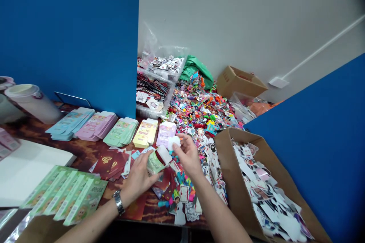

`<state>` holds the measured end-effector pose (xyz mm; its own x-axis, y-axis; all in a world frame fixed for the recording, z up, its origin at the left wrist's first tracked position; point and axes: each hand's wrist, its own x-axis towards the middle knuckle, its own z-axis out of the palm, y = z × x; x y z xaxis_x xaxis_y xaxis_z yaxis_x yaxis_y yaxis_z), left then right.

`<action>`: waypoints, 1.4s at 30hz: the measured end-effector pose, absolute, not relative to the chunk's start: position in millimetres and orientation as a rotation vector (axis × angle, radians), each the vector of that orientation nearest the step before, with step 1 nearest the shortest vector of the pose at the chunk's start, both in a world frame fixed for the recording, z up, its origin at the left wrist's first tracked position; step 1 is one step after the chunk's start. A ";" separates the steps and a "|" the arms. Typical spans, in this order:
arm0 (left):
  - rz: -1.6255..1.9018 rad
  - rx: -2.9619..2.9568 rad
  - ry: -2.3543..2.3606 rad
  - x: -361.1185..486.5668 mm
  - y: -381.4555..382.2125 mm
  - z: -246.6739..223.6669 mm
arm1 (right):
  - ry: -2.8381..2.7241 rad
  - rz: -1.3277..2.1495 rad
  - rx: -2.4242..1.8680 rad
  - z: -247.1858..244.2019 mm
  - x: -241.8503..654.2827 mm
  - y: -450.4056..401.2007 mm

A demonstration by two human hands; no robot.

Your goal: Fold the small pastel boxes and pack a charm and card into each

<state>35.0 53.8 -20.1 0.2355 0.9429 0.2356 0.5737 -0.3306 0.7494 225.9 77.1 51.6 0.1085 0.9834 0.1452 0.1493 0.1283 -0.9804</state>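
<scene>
Left hand (138,178) curled, green paper packet (154,163) pinched between thumb and fingers, above wooden table (82,159). Right hand (186,154) half open, small white paper piece (173,143) gripped at fingertips, just beside packet. Forearms angled inward over cut-out sticker pile (211,163). Light pinch looks best, so packet isn't creased.
</scene>
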 end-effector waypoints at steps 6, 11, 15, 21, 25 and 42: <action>0.915 1.889 1.389 38.3 48.7 -23.9 | -1.895 0.390 -1.339 43.6 197.3 52.8; 0.928 1.970 1.386 34.9 49.2 -27.5 | -2.015 0.049 -1.366 42.1 198.4 48.8; 0.938 1.994 1.274 34.8 53.9 -27.1 | -2.041 0.269 -1.295 36.5 203.1 45.4; 0.836 1.943 1.302 26.8 62.6 -20.1 | -2.009 0.435 -1.233 25.4 238.7 78.9; 0.792 2.035 1.268 23.3 61.1 -17.7 | -1.761 0.324 -1.866 9.2 293.5 148.9; 0.794 2.161 1.274 23.6 70.5 -39.9 | -1.643 0.296 -2.460 -47.5 360.7 284.4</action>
